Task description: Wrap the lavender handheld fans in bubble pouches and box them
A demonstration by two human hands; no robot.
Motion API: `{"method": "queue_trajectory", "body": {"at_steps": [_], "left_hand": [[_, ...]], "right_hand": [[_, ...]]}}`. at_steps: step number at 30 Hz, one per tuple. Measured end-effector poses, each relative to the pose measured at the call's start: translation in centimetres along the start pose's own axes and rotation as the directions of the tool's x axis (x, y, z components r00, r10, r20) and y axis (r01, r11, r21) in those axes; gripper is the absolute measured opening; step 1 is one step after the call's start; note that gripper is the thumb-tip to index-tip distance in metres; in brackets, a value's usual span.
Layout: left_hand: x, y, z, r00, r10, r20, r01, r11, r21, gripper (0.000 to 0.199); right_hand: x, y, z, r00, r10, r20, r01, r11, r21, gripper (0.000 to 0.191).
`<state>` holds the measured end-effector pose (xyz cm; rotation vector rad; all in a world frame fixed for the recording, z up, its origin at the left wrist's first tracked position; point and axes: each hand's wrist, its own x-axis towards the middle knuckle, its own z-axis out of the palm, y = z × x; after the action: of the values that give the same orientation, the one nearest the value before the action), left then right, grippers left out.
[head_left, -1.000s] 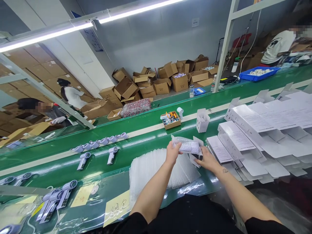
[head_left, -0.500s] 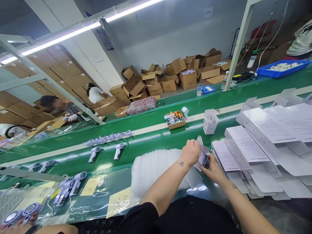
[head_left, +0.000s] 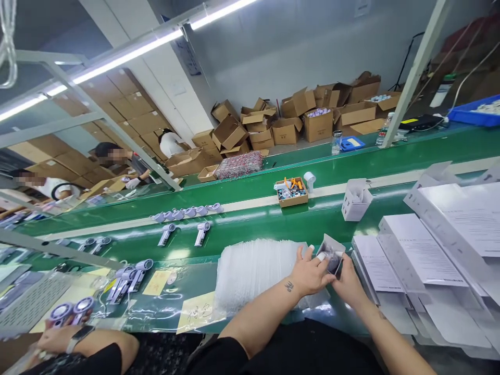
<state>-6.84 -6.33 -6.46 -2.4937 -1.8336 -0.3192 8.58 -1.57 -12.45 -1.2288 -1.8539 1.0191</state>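
A small open white box (head_left: 327,240) is in my right hand (head_left: 349,283), whose fingers and thumb hold its near and right sides. Inside the box lies something purplish in clear wrapping (head_left: 333,256), partly hidden. My left hand (head_left: 313,269) is at the box's left side with its fingers stretched and apart, the fingertips at the box mouth. Beneath and left of my hands spreads a stack of bubble-wrap bags (head_left: 253,273). Flattened white boxes (head_left: 378,263) overlap in rows just right of my right hand.
An upright white box (head_left: 356,200) stands on the green belt, near a small carton of parts (head_left: 292,192). Purple handheld fans (head_left: 202,233) lie farther left. A co-worker's hand (head_left: 58,333) holds two fans at the lower left. A paper note (head_left: 197,316) lies near the front edge.
My left hand has gone from closed at the wrapped thing to fingers spread at the box mouth. The wrapped thing sits deeper in the box. The view has swung left.
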Motion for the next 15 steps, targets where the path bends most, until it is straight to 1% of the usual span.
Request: {"method": "queue_trajectory", "body": {"at_steps": [2,5,7,9,10,12,13,15], "left_hand": [[-0.2,0.0,-0.6,0.997,-0.068,-0.025,0.066,0.995,-0.076,0.045],[-1.6,-0.1,-1.9,0.97,-0.203,-0.131,0.165,0.953,-0.254,0.035],[-3.3,-0.2,-2.3,0.945,-0.288,-0.154,0.215,0.904,-0.369,0.034],[-5.1,-0.3,-2.2,0.931,-0.348,-0.107,0.276,0.866,-0.418,0.037],[-6.0,-0.3,-1.9,0.93,-0.362,-0.068,0.305,0.86,-0.409,0.036],[-7.6,0.0,-1.0,0.942,-0.336,0.008,0.319,0.887,-0.333,0.032],[-8.3,0.2,-0.6,0.956,-0.29,0.042,0.29,0.915,-0.281,0.031],[-9.2,0.7,0.3,0.98,-0.168,0.104,0.185,0.965,-0.186,0.036]], "right_hand": [[0.5,-1.7,-0.5,0.999,0.049,0.025,-0.047,0.998,-0.044,0.067],[2.6,-4.9,-1.8,0.991,0.118,0.056,-0.111,0.987,-0.112,0.064],[5.3,-6.7,-2.4,0.993,0.101,0.067,-0.09,0.986,-0.142,0.065],[9.1,-7.9,-2.3,0.993,0.063,0.102,-0.049,0.989,-0.138,0.068],[11.1,-8.1,-2.0,0.991,0.05,0.121,-0.035,0.991,-0.127,0.07],[15.2,-8.1,-0.6,0.987,0.041,0.156,-0.023,0.993,-0.114,0.074],[17.1,-7.9,0.4,0.984,0.035,0.174,-0.017,0.994,-0.108,0.075],[20.2,-7.3,2.4,0.977,0.015,0.214,0.004,0.996,-0.089,0.076]]}}
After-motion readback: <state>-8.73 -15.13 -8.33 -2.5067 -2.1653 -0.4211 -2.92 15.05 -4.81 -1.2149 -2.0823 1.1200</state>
